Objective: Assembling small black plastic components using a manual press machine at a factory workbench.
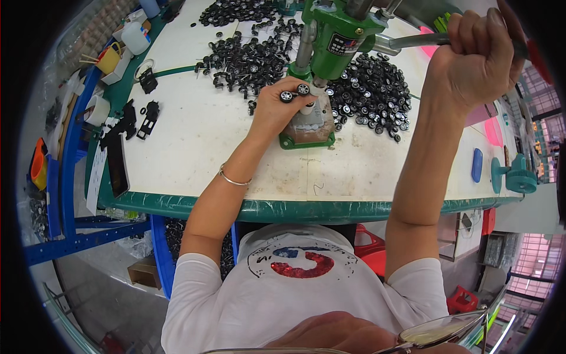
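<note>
Workshop | green lever press (325, 48) | heaped small wheels (377, 91) | worktable (365, 168)

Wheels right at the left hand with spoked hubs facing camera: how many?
2 clear: a left wheel and a right wheel slightly higher, both at the left hand. Others may be hidden by fingers or under the green lever press.

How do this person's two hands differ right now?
The left hand is low, holding small black wheels at the green press; the right hand is raised, gripping the press's lever. A bracelet circles the left forearm; the right forearm shows none. Both hands are bare.
</note>
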A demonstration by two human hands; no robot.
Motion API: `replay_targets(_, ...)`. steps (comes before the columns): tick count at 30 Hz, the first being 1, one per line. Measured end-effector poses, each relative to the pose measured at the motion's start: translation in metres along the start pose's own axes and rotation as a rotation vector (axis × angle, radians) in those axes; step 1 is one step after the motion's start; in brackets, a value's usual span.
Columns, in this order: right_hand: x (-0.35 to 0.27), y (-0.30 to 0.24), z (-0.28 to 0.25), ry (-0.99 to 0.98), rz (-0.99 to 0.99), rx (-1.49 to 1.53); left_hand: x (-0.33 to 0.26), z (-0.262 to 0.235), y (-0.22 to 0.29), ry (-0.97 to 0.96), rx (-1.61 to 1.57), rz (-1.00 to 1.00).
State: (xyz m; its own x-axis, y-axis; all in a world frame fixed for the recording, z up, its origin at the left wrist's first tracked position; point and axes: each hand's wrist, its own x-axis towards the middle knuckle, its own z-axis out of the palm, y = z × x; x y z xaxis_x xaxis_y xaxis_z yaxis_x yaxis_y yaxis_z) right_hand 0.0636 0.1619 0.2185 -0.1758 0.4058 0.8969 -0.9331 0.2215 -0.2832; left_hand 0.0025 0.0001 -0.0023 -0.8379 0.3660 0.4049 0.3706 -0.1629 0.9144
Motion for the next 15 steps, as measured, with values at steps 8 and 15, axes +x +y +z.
replay_targets(8, 0.029, 0.014, 0.028, -0.009, 0.387, -0.062, -0.003, -0.003, 0.014, -0.012, -0.135, -0.333)
replay_targets(15, 0.062, 0.122, 0.006, -0.088, 0.867, 0.166, 0.001, -0.03, 0.015, 0.062, -0.52, -0.436)
